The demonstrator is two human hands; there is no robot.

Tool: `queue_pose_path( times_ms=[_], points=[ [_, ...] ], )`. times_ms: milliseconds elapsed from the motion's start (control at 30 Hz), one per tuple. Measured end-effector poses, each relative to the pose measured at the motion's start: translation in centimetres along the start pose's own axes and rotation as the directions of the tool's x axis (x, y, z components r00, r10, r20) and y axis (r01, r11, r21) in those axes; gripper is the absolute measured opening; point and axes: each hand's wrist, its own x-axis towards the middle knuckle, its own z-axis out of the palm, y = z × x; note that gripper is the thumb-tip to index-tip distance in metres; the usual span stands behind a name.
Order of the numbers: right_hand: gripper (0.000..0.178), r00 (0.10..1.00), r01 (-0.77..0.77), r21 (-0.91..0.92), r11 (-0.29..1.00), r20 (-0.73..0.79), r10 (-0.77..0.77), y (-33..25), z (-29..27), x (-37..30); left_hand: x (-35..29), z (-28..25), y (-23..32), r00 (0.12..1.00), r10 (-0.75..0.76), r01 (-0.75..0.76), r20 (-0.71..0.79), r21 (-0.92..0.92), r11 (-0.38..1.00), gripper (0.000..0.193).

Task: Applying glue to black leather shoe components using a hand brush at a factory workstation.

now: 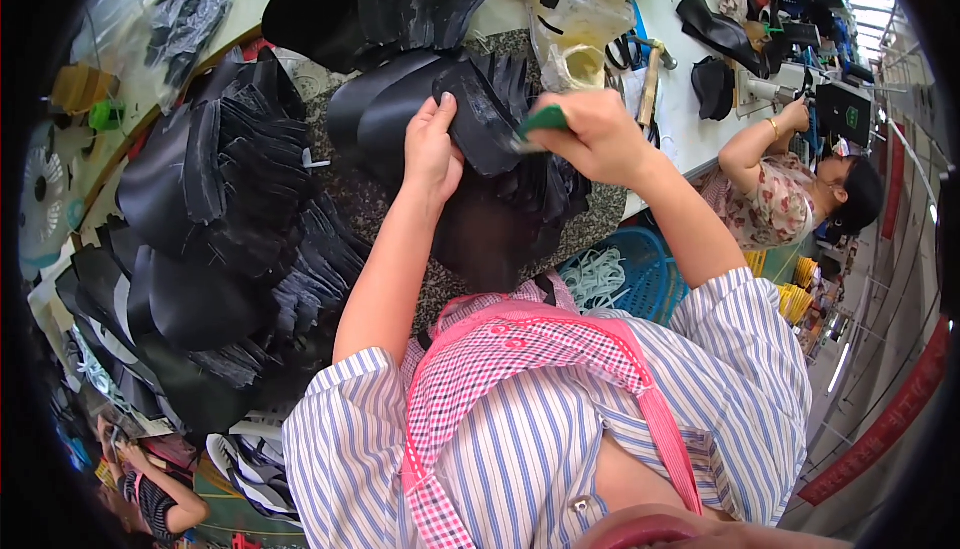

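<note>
My left hand (433, 152) grips the edge of a black leather shoe-upper piece (478, 127), thumb on top. Along its edge runs a rough, greyish strip. My right hand (603, 137) is closed around a green-handled brush (546, 121), whose blurred tip is at the right edge of the piece. Beneath and around the piece lie more black upper pieces (385, 99), fanned in an overlapping stack on a speckled stone slab (418, 314). Just beyond my right hand stands a cloudy plastic glue pot (560, 24) with residue around its opening.
Fanned stacks of black pieces (215, 164) fill the left side. A hammer (650, 84) lies right of the pot, near a black shoe (715, 34). A blue basket (645, 274) with pale strips is close to my right side. Co-workers (790, 174) sit at far right and lower left.
</note>
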Motion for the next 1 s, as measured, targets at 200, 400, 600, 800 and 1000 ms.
queue_pose_path(
  times_ms=[200, 400, 600, 800, 1000],
  points=[
    [0.012, 0.950, -0.004, 0.283, 0.959, -0.300, 0.092, -0.9, -0.5, -0.9, -0.1, 0.4, 0.0, 1.000, -0.019, 0.019, -0.003, -0.017, 1.000, 0.018],
    [0.007, 0.989, -0.147, 0.272, 0.951, 0.064, 0.135, 0.9, -1.4, -0.8, 0.1, 0.0, 0.2, 1.000, 0.012, -0.012, -0.003, 0.062, 0.998, 0.018],
    [0.008, 0.959, 0.141, -0.151, 0.978, -0.224, -0.173, 4.4, 0.2, 5.7, -0.3, 1.4, 0.0, 1.000, -0.008, 0.005, 0.016, 0.140, 0.990, 0.018],
    [0.013, 0.977, 0.102, 0.246, 0.964, 0.155, -0.143, 2.7, -1.4, 5.3, -0.1, 0.0, 0.3, 0.999, 0.044, -0.048, 0.025, 0.222, 0.974, 0.019],
    [0.012, 0.968, 0.136, -0.003, 0.991, -0.213, -0.134, 5.1, -3.2, 5.9, 0.2, 0.4, -0.1, 0.998, 0.030, -0.041, 0.050, 0.253, 0.967, 0.020]
  ],
)
